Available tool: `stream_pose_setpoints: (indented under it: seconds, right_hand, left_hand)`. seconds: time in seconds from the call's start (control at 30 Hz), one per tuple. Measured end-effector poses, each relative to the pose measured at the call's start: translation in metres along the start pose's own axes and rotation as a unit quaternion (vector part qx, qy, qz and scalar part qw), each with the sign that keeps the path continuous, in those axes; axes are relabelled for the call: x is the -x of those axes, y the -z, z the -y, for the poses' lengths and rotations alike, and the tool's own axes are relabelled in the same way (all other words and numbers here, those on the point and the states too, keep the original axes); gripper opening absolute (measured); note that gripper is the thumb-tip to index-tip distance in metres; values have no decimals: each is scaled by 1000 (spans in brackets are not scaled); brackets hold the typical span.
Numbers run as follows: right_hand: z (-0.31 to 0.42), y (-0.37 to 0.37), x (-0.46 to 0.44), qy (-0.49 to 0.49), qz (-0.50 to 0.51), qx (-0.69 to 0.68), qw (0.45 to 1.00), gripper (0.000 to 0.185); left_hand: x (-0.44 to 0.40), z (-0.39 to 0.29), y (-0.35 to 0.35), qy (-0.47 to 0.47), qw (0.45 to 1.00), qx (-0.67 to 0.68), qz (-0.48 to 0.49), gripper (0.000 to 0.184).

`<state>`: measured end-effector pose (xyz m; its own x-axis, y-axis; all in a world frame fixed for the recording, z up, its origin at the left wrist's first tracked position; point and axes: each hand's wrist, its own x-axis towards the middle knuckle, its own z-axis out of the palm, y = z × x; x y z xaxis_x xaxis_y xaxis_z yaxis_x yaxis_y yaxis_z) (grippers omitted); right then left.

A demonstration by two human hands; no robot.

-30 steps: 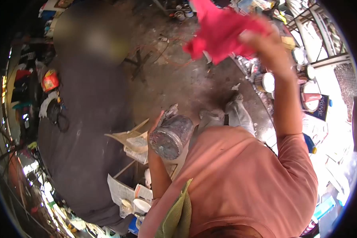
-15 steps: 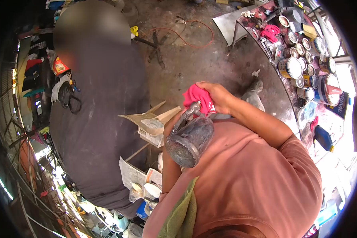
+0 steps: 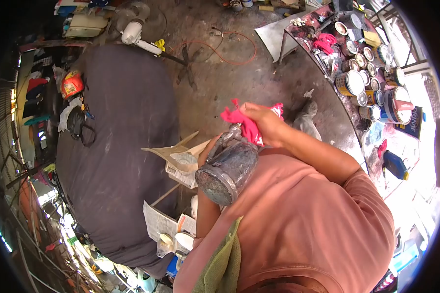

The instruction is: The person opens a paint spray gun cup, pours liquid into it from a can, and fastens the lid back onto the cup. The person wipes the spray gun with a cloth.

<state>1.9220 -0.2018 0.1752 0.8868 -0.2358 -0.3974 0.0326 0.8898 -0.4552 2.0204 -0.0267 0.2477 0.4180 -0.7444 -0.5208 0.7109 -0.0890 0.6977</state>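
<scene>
A grey, paint-stained spray gun with a large cup hangs tilted in front of my chest, its round cup end toward the lower left. My left hand is mostly hidden behind it, gripping its handle side. Bunched at the front of the gun is a pink cloth, which my right hand holds with fingers wrapped round it. The cloth touches the gun's metal head.
Paint cans crowd a curved table at the right. A large dark-covered object fills the left. Newspaper and white cups lie low centre-left. A fan and an orange hose are farther off.
My right hand has come down from the upper right with the pink cloth to the gun's head. The gun was first seen farther left, without the cloth at it.
</scene>
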Motion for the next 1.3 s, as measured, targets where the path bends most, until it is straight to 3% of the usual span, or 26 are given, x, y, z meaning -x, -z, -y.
stream_pose_setpoints:
  seconds: [0.1,0.2,0.3,0.4,0.5,0.6,0.63,0.73,0.77,0.83,0.9,1.0,1.1,1.2,1.3]
  right_hand:
    - [-17,6,2,135,1,264,955,32]
    - [1,5,7,428,102,423,792,39]
    - [-4,21,0,448,131,445,765,44]
    - [-10,24,16,236,62,411,878,47]
    - [-4,13,12,-37,-36,229,972,42]
    - [23,-13,23,-243,-60,194,949,38]
    - [9,22,9,-259,-46,207,942,34]
    - [10,-12,25,-120,-101,187,970,40]
    - [-4,32,9,19,-44,402,914,47]
    - [-1,14,23,139,-64,402,903,53]
    - [-1,9,24,200,-50,374,904,50]
    - [-1,-19,16,309,-137,350,873,37]
    - [8,-15,15,207,-119,242,940,28]
    - [4,12,7,247,-84,418,870,29]
    - [17,5,28,152,-17,358,921,17]
  left_hand:
    - [-5,2,5,25,999,13,34,38]
    - [-9,2,10,36,996,4,79,42]
    - [-12,2,12,28,991,-28,128,46]
    - [-8,-6,10,-51,971,-158,171,51]
    - [-8,-25,-3,-210,853,-435,200,52]
    - [-5,-38,-9,-184,745,-598,231,48]
    - [-10,-30,-2,-195,738,-603,234,45]
    - [-16,-22,5,-240,815,-463,252,48]
    - [-15,-21,3,-206,849,-426,234,49]
    - [-10,-14,-2,-126,908,-349,197,51]
    - [-18,6,18,-109,931,-315,148,50]
    - [-32,28,50,-151,904,-373,140,49]
    - [-22,23,27,-165,932,-303,114,52]
    - [-33,51,54,-120,966,-207,101,54]
    - [-38,49,64,-111,984,-131,50,54]
